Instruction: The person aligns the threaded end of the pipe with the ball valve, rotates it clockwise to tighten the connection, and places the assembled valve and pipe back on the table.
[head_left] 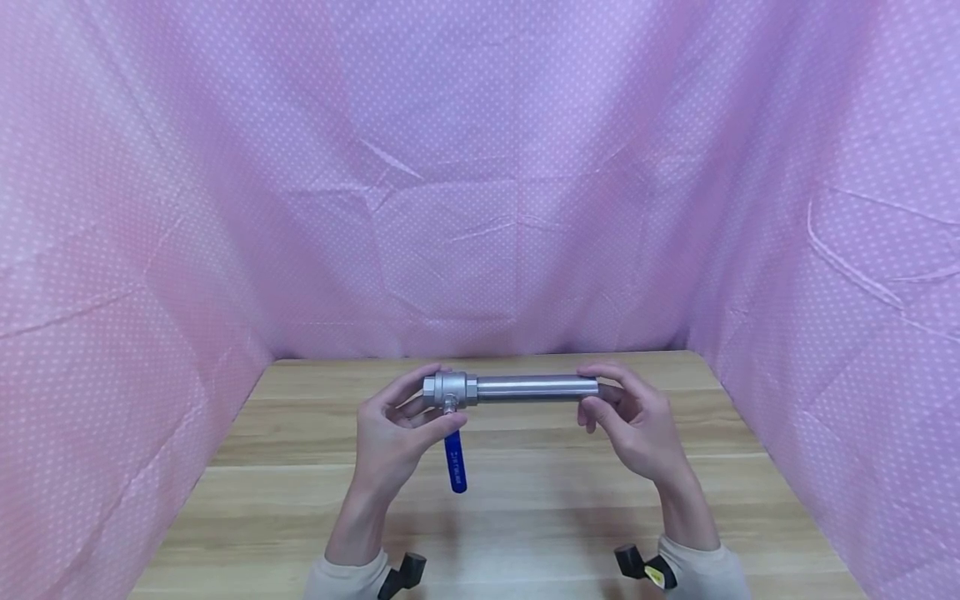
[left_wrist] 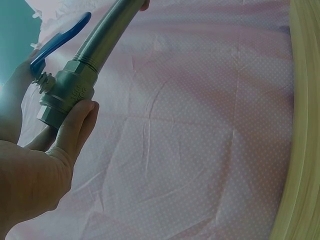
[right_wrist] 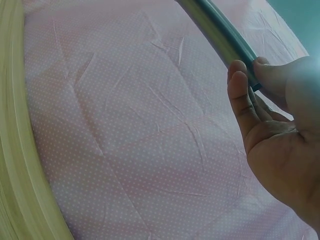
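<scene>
A steel ball valve [head_left: 452, 389] with a blue lever handle [head_left: 455, 462] is joined to a straight metal pipe [head_left: 536, 388], held level above the table. My left hand [head_left: 390, 437] grips the valve body, its thumb by the base of the lever. The lever points toward me. At the pipe's far right end, my right hand [head_left: 641, 421] pinches the tube between thumb and fingers. In the left wrist view, fingers wrap the valve [left_wrist: 70, 87] near its hex end. The right wrist view has the pipe end [right_wrist: 245, 60] between thumb and fingertips.
Below lies a wood-grain table [head_left: 525, 517]. Pink dotted cloth [head_left: 480, 208] hangs behind it and on both sides. A black strap mount [head_left: 405, 573] sits on the left wrist, and another black mount [head_left: 637, 563] on the right.
</scene>
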